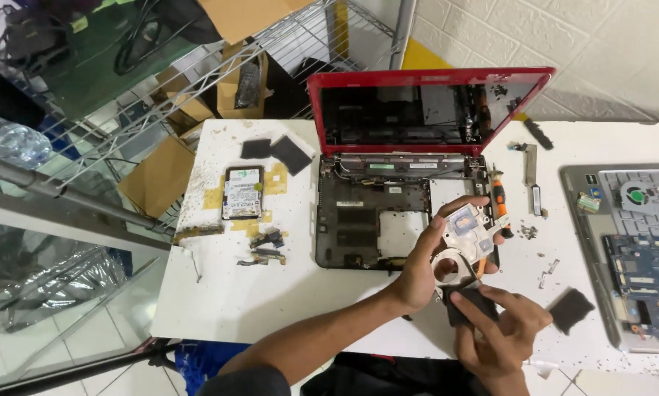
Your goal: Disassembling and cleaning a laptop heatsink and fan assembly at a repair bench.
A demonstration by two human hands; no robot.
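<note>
Head view shows me at a white table [219,293], speckled with dirt and small debris, set against a white brick wall [601,51], with a wire shelving rack [197,66] holding cardboard boxes to my left and tiled floor below. My left hand [425,268] is curled around a laptop cooling module [467,238], thumb on top, holding it above the table's near edge. My right hand [502,330] pinches a dark foam pad [469,304] against the module's lower end, fingers closed narrow on it. Behind them lies the stripped red laptop [399,176], lid up, its base open. An orange-handled screwdriver [499,202] sits just beside the laptop's right side, with loose screws [527,232] near it. A hard drive [243,192] rests well to the left, small connectors [265,248] below it. On the right edge a second opened laptop [637,249] shows its circuit board, another foam square [570,309] near it. Bare tabletop lies open at front left, between the drive and the near edge.
</note>
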